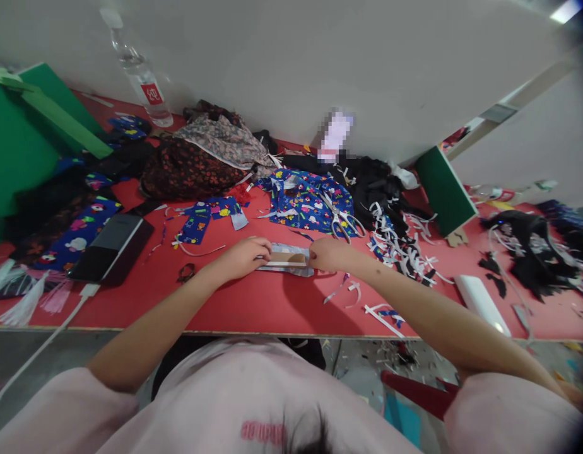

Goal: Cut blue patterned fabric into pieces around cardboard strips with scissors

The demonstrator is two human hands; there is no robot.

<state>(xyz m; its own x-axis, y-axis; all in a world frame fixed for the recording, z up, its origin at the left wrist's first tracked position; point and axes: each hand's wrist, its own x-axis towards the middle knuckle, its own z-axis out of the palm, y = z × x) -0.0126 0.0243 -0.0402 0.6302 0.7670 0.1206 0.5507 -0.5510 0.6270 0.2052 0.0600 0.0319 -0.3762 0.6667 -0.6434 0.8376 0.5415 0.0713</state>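
Note:
A flat brown-and-white strip, seemingly cardboard point(291, 258), lies on a pale grey-blue piece of cloth point(298, 273) over the red tabletop. My left hand point(244, 257) has its curled fingers on the left end of the strip and cloth. At the right end, my right hand point(328, 254) is closed with its fingertips pinching the cloth edge; those fingertips are partly hidden. Just beyond my right hand rest metal scissors point(341, 224) with white handles, their blades on blue patterned cloth point(296, 198).
Dark floral fabric point(192, 164) is heaped behind my left hand. A black power bank point(109, 246) with a white cable sits at left. Thread and cloth scraps point(386, 233) pile up at right. A water bottle point(147, 88) and a blurred phone point(336, 135) stand against the wall.

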